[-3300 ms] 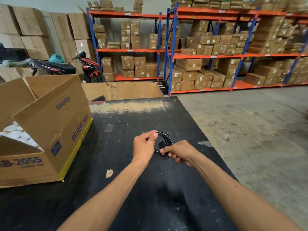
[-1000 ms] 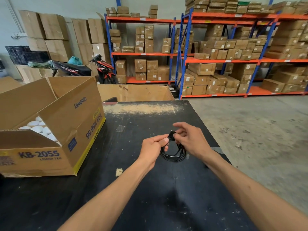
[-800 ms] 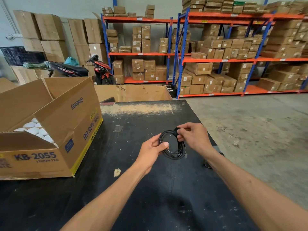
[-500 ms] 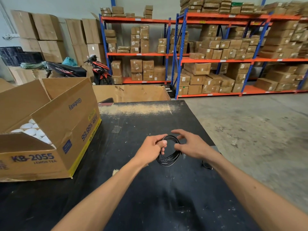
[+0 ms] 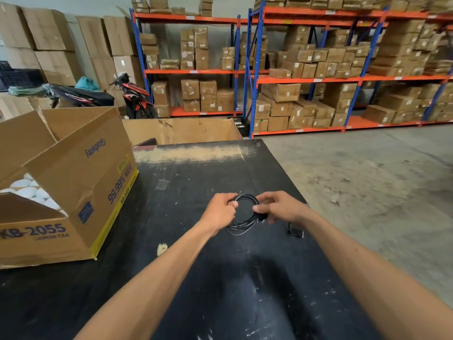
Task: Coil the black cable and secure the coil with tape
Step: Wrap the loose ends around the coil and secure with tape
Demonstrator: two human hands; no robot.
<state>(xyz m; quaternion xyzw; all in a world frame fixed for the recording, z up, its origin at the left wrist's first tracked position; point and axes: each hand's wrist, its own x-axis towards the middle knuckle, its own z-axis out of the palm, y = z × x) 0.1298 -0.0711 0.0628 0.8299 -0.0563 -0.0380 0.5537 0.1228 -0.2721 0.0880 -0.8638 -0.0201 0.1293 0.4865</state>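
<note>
The black cable (image 5: pixel 241 225) is wound into a small round coil, held just above the black table (image 5: pixel 196 278) near its right edge. My left hand (image 5: pixel 218 213) pinches the coil's left side between thumb and fingers. My right hand (image 5: pixel 282 207) grips the right side, where a black plug end shows under the fingers. A small dark piece (image 5: pixel 296 232) lies on the table below my right wrist; what it is I cannot tell. No tape roll is visible.
An open cardboard box (image 5: pixel 81 182) with several white round items stands on the table's left. A flat cardboard sheet (image 5: pixel 181 130) leans behind the table. Shelving racks (image 5: pixel 306 77) full of cartons and a parked scooter (image 5: pixel 127 94) lie beyond. Concrete floor (image 5: pixel 367 180) at right.
The coil was turned upright and then lowered flatter between both hands. My right hand shifted from the top of the coil to its right side. The hands moved slightly lower.
</note>
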